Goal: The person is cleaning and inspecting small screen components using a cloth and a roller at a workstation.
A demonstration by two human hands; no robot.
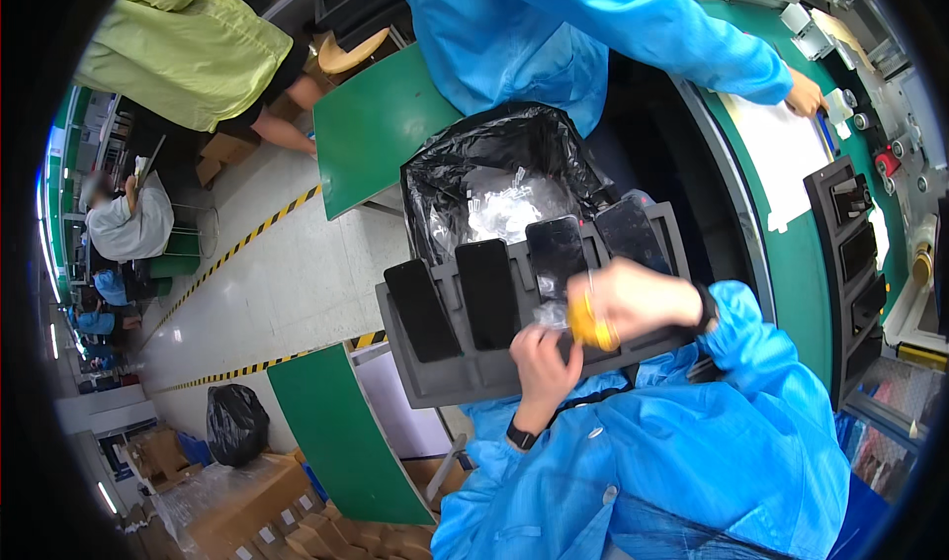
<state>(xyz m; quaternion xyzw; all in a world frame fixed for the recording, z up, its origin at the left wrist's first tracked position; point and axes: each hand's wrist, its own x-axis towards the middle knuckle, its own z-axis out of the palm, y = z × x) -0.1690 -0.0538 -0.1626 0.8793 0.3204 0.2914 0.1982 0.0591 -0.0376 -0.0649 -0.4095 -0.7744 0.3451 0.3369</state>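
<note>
A dark grey slotted tray (435, 387) lies in front of me with several black smartphones (486, 293) in a row in its slots. My right hand (638, 303), blurred by motion, is closed around a small yellow object (591, 325) whose kind I cannot make out. Just left of it, my left hand (544, 367) has its fingers drawn together over the tray's near edge; what they hold, if anything, is hidden. A crumpled clear plastic piece (550, 314) shows between the hands, by the lower end of the third phone.
Beyond the tray stands a bin lined with a black bag (435, 160), holding clear plastic scraps (509, 209). A co-worker in blue (524, 36) reaches over the green bench (796, 293) at right. Another dark tray (840, 263) lies there. Green tabletops (341, 436) flank the left.
</note>
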